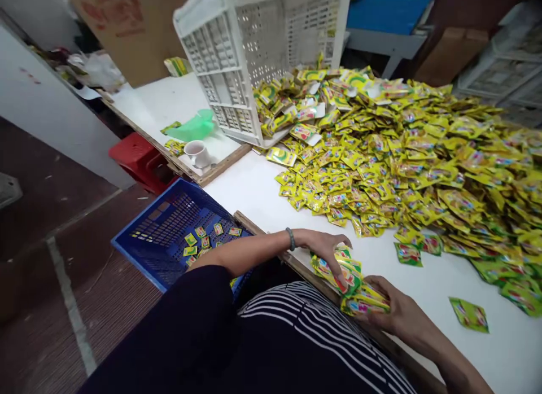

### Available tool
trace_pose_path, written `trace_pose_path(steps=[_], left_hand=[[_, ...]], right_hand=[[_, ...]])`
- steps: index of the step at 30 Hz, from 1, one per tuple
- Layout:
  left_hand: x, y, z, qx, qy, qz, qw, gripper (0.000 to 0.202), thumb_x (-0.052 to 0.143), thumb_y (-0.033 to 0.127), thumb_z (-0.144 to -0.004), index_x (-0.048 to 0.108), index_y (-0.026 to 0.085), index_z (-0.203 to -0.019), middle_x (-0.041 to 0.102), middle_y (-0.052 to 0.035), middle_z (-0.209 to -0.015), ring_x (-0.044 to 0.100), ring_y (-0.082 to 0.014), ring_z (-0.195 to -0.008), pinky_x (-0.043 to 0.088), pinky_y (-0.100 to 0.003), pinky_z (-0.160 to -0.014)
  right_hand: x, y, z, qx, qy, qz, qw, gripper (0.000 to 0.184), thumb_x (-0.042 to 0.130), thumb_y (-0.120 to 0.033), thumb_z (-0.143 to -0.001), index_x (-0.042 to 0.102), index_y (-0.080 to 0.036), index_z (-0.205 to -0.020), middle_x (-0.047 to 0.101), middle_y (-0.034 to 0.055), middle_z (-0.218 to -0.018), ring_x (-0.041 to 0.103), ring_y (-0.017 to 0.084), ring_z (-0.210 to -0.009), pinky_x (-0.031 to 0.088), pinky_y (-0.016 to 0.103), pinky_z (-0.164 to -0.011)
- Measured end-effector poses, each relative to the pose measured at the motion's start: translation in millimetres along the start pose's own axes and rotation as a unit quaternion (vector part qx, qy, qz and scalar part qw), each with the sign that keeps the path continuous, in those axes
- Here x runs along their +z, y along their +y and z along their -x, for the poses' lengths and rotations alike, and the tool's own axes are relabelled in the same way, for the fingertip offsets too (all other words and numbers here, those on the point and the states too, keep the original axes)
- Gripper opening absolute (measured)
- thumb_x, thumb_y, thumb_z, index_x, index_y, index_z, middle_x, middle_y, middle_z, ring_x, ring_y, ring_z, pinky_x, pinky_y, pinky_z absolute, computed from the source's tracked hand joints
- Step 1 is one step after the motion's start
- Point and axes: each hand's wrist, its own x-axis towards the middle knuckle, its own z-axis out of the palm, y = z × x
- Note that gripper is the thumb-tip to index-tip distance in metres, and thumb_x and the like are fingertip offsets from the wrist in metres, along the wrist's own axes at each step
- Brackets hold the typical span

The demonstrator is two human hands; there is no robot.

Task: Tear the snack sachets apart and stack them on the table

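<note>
My left hand [328, 250], with a beaded bracelet on its wrist, is closed around a bunch of yellow-green sachets [349, 270] at the table's front edge. Just to the right, my right hand [392, 306] grips a second stack of sachets [359, 303], thumb and fingers on its side. The two bunches touch or nearly touch. Beyond my hands a large heap of yellow sachets [381, 162] spreads over the white table [249, 185]. A single green sachet [469, 315] lies flat to the right of my right hand.
A white perforated crate [215, 55] lies tipped on the table, spilling sachets and small boxes. Below the edge at left sits a blue basket [146, 230] with several sachets inside. A white cup [197, 154], a green scoop [195, 127] and a red stool [138, 157] are farther left.
</note>
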Motion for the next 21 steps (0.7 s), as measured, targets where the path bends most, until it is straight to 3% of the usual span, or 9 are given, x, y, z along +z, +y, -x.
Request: trace_pose_path(steps=[3, 6, 7, 9, 13, 16, 18, 21], left_hand=[[-20.3, 8.8, 44.2, 0.053, 0.082, -0.006, 0.995, 0.085, 0.088, 0.044, -0.041, 0.060, 0.021, -0.118, 0.070, -0.0041, -0.098, 0.066, -0.0248, -0.086, 0.052, -0.031, -0.072], [-46.3, 16.9, 118.6, 0.092, 0.243, -0.060, 0.964, 0.084, 0.089, 0.041, -0.043, 0.062, 0.023, -0.121, 0.068, -0.0073, -0.111, 0.066, -0.0272, -0.094, 0.052, -0.032, -0.081], [-53.5, 16.9, 147.1, 0.068, 0.293, -0.076, 0.951, 0.086, 0.089, 0.042, -0.043, 0.062, 0.023, -0.122, 0.068, -0.0075, -0.112, 0.066, -0.0278, -0.095, 0.052, -0.033, -0.082], [-62.8, 9.3, 202.5, -0.043, 0.351, -0.102, 0.930, 0.090, 0.088, 0.044, -0.043, 0.060, 0.023, -0.126, 0.070, -0.0059, -0.107, 0.066, -0.0282, -0.093, 0.052, -0.034, -0.082], [-60.3, -38.6, 283.1, -0.264, 0.403, -0.130, 0.867, 0.096, 0.083, 0.050, -0.044, 0.054, 0.022, -0.131, 0.067, -0.0072, -0.119, 0.062, -0.0315, -0.109, 0.047, -0.037, -0.097], [-51.5, -85.6, 309.2, -0.355, 0.418, -0.106, 0.830, 0.098, 0.078, 0.051, -0.045, 0.051, 0.019, -0.133, 0.066, -0.0108, -0.120, 0.061, -0.0344, -0.113, 0.046, -0.040, -0.098], [-51.3, -108.3, 312.1, -0.406, 0.439, -0.128, 0.791, 0.102, 0.077, 0.052, -0.041, 0.052, 0.014, -0.132, 0.068, -0.0156, -0.114, 0.058, -0.0418, -0.115, 0.044, -0.047, -0.099], [-68.8, -116.4, 298.1, -0.335, 0.495, -0.132, 0.791, 0.098, 0.072, 0.061, -0.052, 0.049, 0.015, -0.136, 0.064, -0.0171, -0.122, 0.055, -0.0403, -0.121, 0.043, -0.047, -0.102]], right_hand=[[-2.2, -30.0, -8.3, -0.049, 0.042, -0.051, 0.997, 0.061, 0.074, -0.046, -0.062, 0.057, -0.027, -0.118, 0.070, 0.0064, -0.116, 0.066, 0.029, -0.106, 0.054, 0.036, -0.087], [9.6, -83.8, -26.0, -0.124, 0.016, -0.111, 0.986, 0.065, 0.072, -0.043, -0.067, 0.052, -0.025, -0.126, 0.066, 0.0077, -0.125, 0.064, 0.027, -0.110, 0.053, 0.036, -0.092], [19.3, -104.3, -33.7, -0.157, -0.013, -0.131, 0.979, 0.063, 0.070, -0.042, -0.070, 0.052, -0.024, -0.127, 0.066, 0.0073, -0.124, 0.065, 0.026, -0.109, 0.053, 0.037, -0.093], [46.7, -143.8, -51.0, -0.223, -0.077, -0.180, 0.955, 0.065, 0.071, -0.042, -0.069, 0.051, -0.021, -0.127, 0.066, 0.0070, -0.124, 0.064, 0.024, -0.109, 0.051, 0.038, -0.096], [110.6, -200.8, -83.8, -0.301, -0.166, -0.168, 0.924, 0.067, 0.074, -0.043, -0.069, 0.052, -0.023, -0.128, 0.066, 0.0061, -0.124, 0.063, 0.025, -0.111, 0.048, 0.042, -0.099], [135.9, -222.2, -101.0, -0.345, -0.187, -0.083, 0.916, 0.072, 0.076, -0.045, -0.069, 0.051, -0.024, -0.134, 0.063, 0.0081, -0.128, 0.062, 0.025, -0.112, 0.049, 0.040, -0.097], [133.5, -230.4, -112.8, -0.372, -0.176, -0.052, 0.910, 0.067, 0.074, -0.048, -0.072, 0.055, -0.024, -0.132, 0.064, 0.0083, -0.124, 0.063, 0.024, -0.108, 0.051, 0.037, -0.092], [105.7, -240.4, -141.2, -0.414, -0.073, -0.016, 0.907, 0.059, 0.069, -0.051, -0.077, 0.060, -0.020, -0.126, 0.064, 0.0105, -0.124, 0.061, 0.024, -0.110, 0.049, 0.038, -0.095]])
